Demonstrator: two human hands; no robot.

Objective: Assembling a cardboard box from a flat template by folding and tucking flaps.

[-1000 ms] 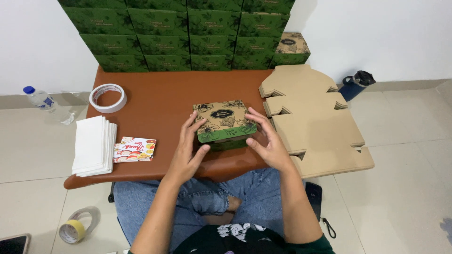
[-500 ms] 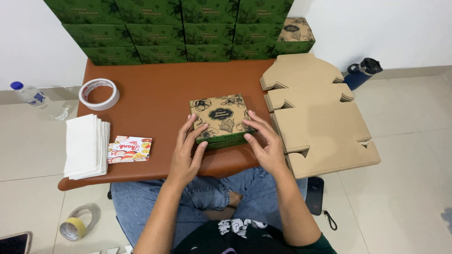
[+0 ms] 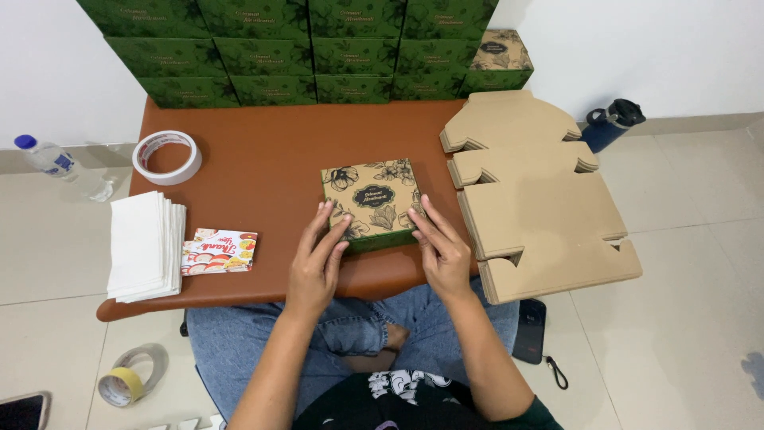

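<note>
A square box [image 3: 372, 197] with a tan floral lid and green sides lies flat on the brown table [image 3: 270, 151], near its front edge. My left hand [image 3: 317, 259] rests against the box's near-left corner, fingers spread over the lid edge. My right hand [image 3: 440, 249] presses the near-right corner the same way. Both hands hold the box from its front side.
A stack of flat unfolded cardboard blanks [image 3: 533, 191] covers the table's right end. Green boxes [image 3: 294, 48] are stacked along the back wall. A tape roll [image 3: 167, 157], white napkins [image 3: 145, 245] and a colourful packet [image 3: 220, 252] lie at the left. Bottles [image 3: 56, 163] [image 3: 611, 123] stand on the floor.
The box has been lowered from a tilted, lifted position to lie flat on the table. My hands slid from its sides to its front corners.
</note>
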